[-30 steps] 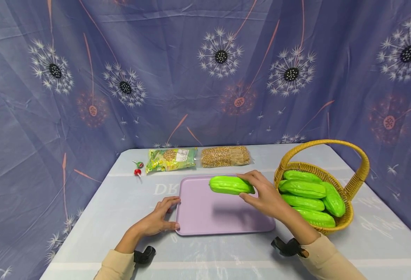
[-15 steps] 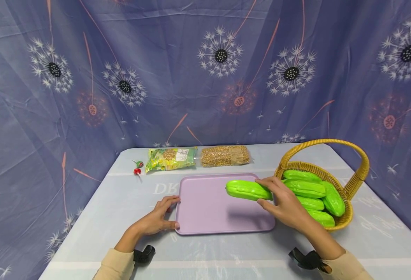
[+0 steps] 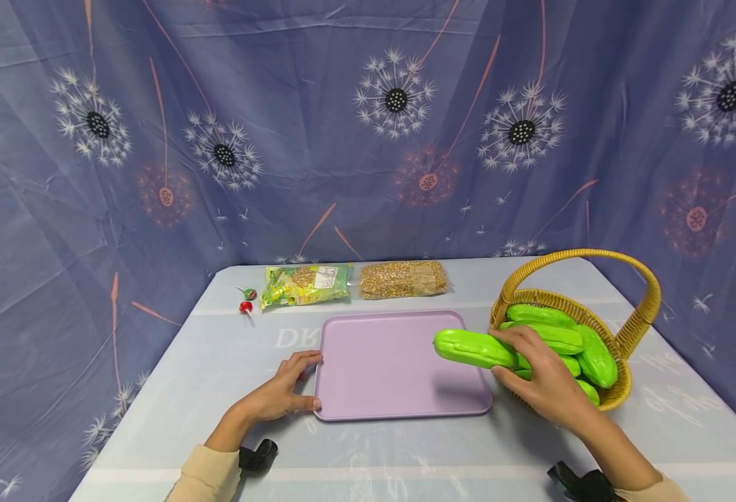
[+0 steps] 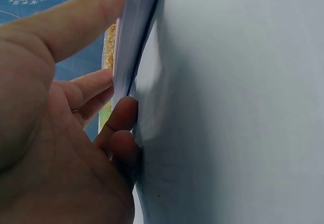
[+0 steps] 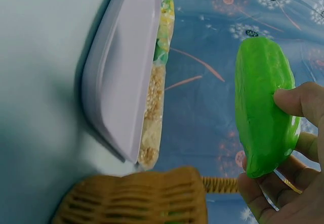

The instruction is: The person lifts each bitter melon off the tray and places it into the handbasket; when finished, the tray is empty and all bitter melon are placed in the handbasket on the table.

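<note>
A plump bright green cucumber (image 3: 474, 348) hangs in the air over the right end of the lilac tray (image 3: 393, 369). My right hand (image 3: 546, 380) grips it by its right end, thumb on one side and fingers on the other, as the right wrist view shows. Behind that hand stands a wicker basket (image 3: 625, 380) with several more green cucumbers (image 3: 596, 355), partly hidden by the hand. My left hand (image 3: 275, 397) rests at the tray's left edge; thumb and fingertips touch the outside of its rim, and the other fingers bend loosely below in the left wrist view.
At the back of the table (image 3: 217, 390) lie a green-yellow packet (image 3: 305, 286) and a clear bag of golden kernels (image 3: 402, 280). Two lollipops (image 3: 246, 307) lie at their left. The basket's tall handle (image 3: 594, 252) arches over its contents. A patterned curtain (image 3: 318, 139) hangs behind.
My right hand has carried the cucumber rightward and slightly nearer, from above the tray's middle towards the basket. My left hand and the tray have stayed in place.
</note>
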A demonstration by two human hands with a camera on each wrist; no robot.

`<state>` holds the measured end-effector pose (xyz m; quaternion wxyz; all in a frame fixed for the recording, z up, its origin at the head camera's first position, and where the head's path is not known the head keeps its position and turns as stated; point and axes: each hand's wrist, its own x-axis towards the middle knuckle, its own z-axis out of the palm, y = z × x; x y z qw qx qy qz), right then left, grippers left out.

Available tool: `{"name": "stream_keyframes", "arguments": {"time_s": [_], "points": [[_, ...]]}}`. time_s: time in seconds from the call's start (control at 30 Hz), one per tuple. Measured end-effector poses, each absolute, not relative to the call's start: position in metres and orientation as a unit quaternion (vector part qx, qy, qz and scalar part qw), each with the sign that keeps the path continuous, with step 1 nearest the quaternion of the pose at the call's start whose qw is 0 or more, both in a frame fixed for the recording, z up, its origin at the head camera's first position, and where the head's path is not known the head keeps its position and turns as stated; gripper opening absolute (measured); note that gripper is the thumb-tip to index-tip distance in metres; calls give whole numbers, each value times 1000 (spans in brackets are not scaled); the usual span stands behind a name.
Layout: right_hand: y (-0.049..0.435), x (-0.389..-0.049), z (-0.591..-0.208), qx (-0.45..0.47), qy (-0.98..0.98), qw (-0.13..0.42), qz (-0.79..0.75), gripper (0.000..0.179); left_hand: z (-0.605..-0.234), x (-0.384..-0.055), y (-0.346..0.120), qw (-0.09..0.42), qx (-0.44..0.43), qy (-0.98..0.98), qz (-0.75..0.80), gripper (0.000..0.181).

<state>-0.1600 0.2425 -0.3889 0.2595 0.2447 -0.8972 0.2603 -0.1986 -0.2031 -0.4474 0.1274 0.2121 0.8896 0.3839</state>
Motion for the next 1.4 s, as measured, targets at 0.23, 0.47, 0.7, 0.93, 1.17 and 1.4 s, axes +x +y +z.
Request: {"name": "stream_keyframes", "arguments": {"time_s": [0.23,0.47,0.7,0.93,1.17,1.4], "points": [[258,-151,-389,221,-904,262,255,61,-447,-199,-202,130,208,890,385,78],[276,-144,-389,202,-910,256,257,61,-448,-199,-203,126,216,888,385,79],[289,-142,-391,205,-906,266,259,62,-448,-200,-204,126,218,888,385,79],[300,-141,-392,203,-904,283,249,65,-448,-199,-203,131,210,887,389,79],[309,-140,-395,181,-911,276,248,62,-449,-199,-204,127,212,888,389,79],[321,-139,-402,172,-916,272,240,60,-448,-199,-204,129,212,888,388,78]]}}
